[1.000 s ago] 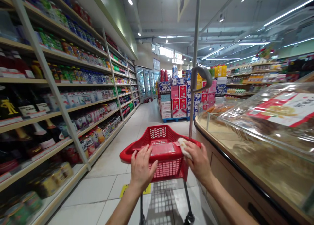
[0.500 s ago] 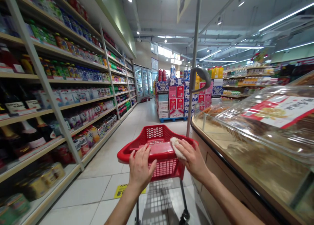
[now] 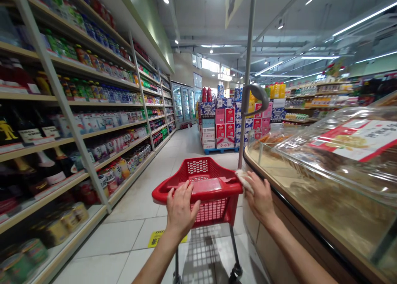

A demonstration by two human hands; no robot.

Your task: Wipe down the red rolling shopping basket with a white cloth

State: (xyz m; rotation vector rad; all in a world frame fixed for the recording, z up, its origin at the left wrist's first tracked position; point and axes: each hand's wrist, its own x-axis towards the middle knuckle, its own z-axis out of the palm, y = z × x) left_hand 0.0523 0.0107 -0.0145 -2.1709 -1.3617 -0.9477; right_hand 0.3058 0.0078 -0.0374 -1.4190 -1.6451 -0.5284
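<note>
A red plastic shopping cart (image 3: 209, 211) stands in front of me, its basket tapering away, with a handle (image 3: 208, 186) that has a clear-covered panel. On the left part of that handle rests my left hand (image 3: 180, 209), fingers stretched over the top and thumb apart. At the handle's right end, my right hand (image 3: 259, 197) is closed on a small white cloth (image 3: 245, 180) and presses it against the red corner. Part of the cloth is hidden under my fingers.
Drink shelves (image 3: 102, 104) line the left side. Close on the right is a glass-edged counter (image 3: 297, 197) with clear food packs (image 3: 344, 147). A grey pole (image 3: 248, 69) with a hooked handle rises beyond the cart. Stacked cartons (image 3: 225, 127) stand ahead on a blue pallet (image 3: 217, 150).
My right hand has slid the cloth rightward along the handle, from the panel's right edge to the far right corner. My left hand keeps its place on the handle.
</note>
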